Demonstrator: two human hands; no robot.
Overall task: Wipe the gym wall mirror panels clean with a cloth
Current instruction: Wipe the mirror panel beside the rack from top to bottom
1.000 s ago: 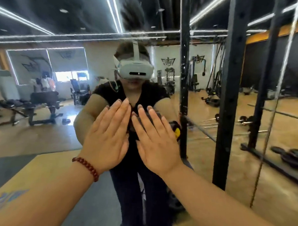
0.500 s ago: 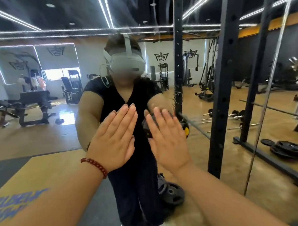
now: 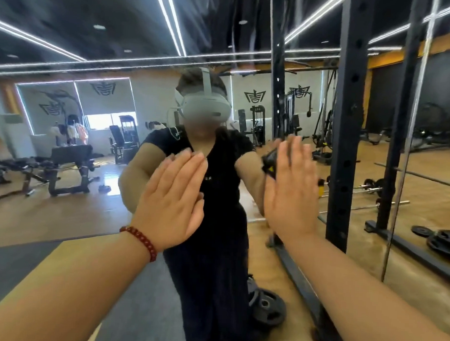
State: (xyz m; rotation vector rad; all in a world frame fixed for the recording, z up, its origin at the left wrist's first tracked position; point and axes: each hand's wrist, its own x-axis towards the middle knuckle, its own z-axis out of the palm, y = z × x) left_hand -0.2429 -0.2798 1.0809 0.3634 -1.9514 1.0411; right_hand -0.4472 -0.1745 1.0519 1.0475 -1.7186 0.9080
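**A:** Where is the mirror, and which way does it run?

**B:** The mirror [image 3: 64, 163] fills the view straight ahead of the person. It stands upright as a wall panel, its face turned toward the person. A thin vertical seam [image 3: 410, 142] at the right marks where panels meet, so the long edge of each panel there runs up and down.

**A:** What are the hands doing?

**B:** Both are raised, palms toward the glass. The left hand [image 3: 172, 201] is flat, fingers [image 3: 190, 166] straight and close together, holding nothing. A red bead bracelet [image 3: 139, 237] circles that wrist. The right hand [image 3: 291, 194] is also flat and straight-fingered, pointing upward, holding nothing. Whether either palm touches the glass cannot be told.

**A:** Anything else nearby?

**B:** A black steel rack post [image 3: 346, 124] stands just right of the right hand. Weight plates [image 3: 266, 310] lie on the floor below.
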